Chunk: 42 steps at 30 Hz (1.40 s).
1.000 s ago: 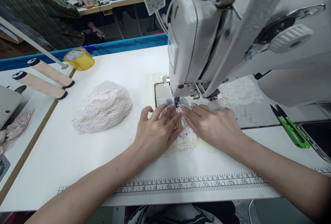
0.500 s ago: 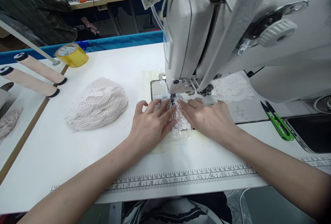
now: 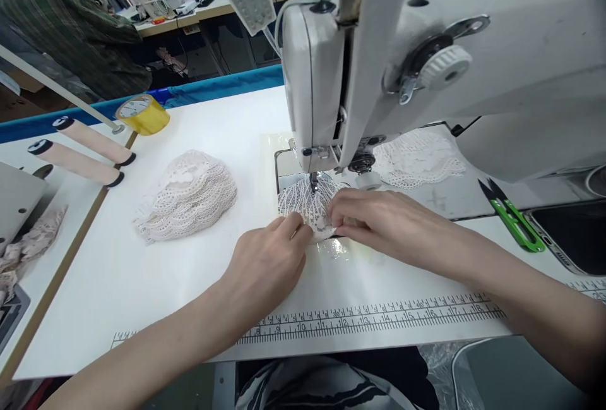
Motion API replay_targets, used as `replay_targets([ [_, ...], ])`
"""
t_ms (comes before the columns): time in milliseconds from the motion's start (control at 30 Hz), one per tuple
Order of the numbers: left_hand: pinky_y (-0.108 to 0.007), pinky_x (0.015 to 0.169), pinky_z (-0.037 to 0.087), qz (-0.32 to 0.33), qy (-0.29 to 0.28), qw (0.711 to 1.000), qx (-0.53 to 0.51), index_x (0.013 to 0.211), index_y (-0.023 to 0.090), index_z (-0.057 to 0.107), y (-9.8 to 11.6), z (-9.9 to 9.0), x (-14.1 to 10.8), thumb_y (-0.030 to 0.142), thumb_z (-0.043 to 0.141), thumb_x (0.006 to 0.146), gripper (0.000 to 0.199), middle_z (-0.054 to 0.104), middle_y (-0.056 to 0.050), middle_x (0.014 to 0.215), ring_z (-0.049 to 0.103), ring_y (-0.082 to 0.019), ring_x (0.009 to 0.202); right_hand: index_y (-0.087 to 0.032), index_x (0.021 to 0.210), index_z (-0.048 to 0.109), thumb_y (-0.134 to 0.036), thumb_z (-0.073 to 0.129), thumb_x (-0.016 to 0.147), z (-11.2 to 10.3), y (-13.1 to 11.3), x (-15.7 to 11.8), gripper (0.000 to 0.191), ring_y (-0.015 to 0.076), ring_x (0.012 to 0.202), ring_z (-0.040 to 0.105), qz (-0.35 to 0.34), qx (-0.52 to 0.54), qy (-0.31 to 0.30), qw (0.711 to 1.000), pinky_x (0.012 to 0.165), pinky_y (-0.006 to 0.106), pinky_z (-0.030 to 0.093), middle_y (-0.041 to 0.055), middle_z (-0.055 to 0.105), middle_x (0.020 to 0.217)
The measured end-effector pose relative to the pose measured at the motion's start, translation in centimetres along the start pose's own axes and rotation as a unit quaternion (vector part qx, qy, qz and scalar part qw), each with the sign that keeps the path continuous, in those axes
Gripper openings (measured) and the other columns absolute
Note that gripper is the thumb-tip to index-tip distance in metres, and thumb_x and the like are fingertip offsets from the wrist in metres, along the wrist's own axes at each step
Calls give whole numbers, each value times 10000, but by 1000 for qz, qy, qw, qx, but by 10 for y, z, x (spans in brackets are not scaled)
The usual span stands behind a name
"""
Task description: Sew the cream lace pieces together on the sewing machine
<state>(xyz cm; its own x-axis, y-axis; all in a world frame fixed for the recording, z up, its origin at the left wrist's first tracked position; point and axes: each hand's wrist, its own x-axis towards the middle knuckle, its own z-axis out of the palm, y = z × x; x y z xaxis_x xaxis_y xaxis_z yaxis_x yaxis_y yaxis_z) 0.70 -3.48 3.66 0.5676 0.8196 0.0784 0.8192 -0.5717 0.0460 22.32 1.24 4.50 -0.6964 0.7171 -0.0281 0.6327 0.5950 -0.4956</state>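
Lace piece (image 3: 310, 201) lies under the sewing machine (image 3: 305, 81), back from the ruler-marked front edge of the worktop (image 3: 165, 280). Left hand (image 3: 272, 258) and right hand (image 3: 379, 217) pinch the piece's near side, each grip narrow; piled lace (image 3: 192, 198) sits farther left.

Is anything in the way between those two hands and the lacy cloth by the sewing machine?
Nothing visible is in the way: the left hand and right hand are both already at the near edge of the lace piece, which lies at the presser foot of the sewing machine.
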Motion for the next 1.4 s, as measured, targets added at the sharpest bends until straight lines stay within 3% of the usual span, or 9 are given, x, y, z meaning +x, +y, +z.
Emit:
replay_targets([
  [167,-244,439,341,-111,-23,983,-148,845,201,559,1,-13,10,88,395,872,201,605,28,636,512,-119,454,-230,831,556,-206,454,947,3,-1,2,157,108,570,533,55,62,39,996,517,248,309,-53,603,657],
  [367,-262,465,401,-109,-18,982,-154,1012,191,604,4,-14,14,214,552,876,148,712,-21,814,604,-149,495,-213,868,582,-224,424,955,4,-1,4,180,115,537,574,61,105,50,991,521,243,347,-43,613,610],
  [500,-239,530,439,-130,-11,968,-212,969,205,651,-4,-15,17,142,437,931,226,673,28,643,634,-139,539,-218,927,612,-286,524,915,6,0,3,112,127,611,603,40,79,58,994,528,239,360,-26,665,725],
  [667,-241,546,426,-81,-17,981,-174,982,205,672,-11,-21,27,178,536,887,168,696,-8,831,639,-152,671,-201,841,681,-139,511,866,10,1,2,182,111,567,539,4,-95,89,992,489,255,269,10,678,844],
  [833,-235,467,308,-48,-46,978,-198,803,188,659,-26,-13,48,181,546,862,128,553,21,605,488,-105,502,-189,850,701,-215,461,930,5,3,4,255,107,498,489,12,-69,180,981,502,248,302,-1,615,622],
  [1000,-259,470,212,-51,-75,961,-260,551,186,413,-42,-10,58,223,576,861,352,296,50,531,290,-79,480,-164,784,692,-267,446,944,4,4,8,311,115,453,439,66,-90,197,974,487,265,271,-5,526,509],
  [1167,-260,515,318,1,-96,929,-358,541,179,439,-43,-12,49,324,517,940,431,398,15,630,397,-96,555,-166,839,708,-247,445,932,6,2,5,290,109,439,429,41,-75,184,979,468,250,261,-15,527,501],
  [1267,-252,520,361,31,-64,937,-341,584,173,551,-38,-5,39,295,495,959,399,452,7,663,442,-96,563,-181,842,710,-226,467,914,7,1,3,257,116,466,456,15,-98,166,981,464,254,265,-5,603,577],
  [1400,-301,592,393,126,93,979,-130,736,163,681,-25,15,22,240,498,957,297,568,-29,700,518,-145,649,-190,761,709,-136,534,866,9,1,1,211,173,705,601,-70,-136,131,979,642,301,401,21,704,758],
])
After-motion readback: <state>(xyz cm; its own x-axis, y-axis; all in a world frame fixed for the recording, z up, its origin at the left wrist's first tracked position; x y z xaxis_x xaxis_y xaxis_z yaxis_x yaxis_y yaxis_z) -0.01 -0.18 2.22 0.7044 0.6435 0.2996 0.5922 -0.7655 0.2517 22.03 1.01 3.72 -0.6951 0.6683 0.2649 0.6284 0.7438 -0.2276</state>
